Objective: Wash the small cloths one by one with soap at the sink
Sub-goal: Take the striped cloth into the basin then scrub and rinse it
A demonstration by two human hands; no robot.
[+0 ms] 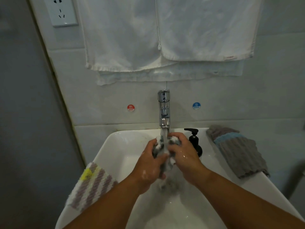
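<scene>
Left hand (148,166) and right hand (184,156) clutch the soapy cloth (170,162), its length hanging downward.

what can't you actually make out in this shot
Head view:
The cloth being washed: mostly covered by the left hand and right hand, so its pattern is unclear.
The drain of the sink: hidden under the hands and cloth.
The soap bottle: body partly behind the right hand.
The cloth pile on the right rim: count unclear, layers overlap.
</scene>
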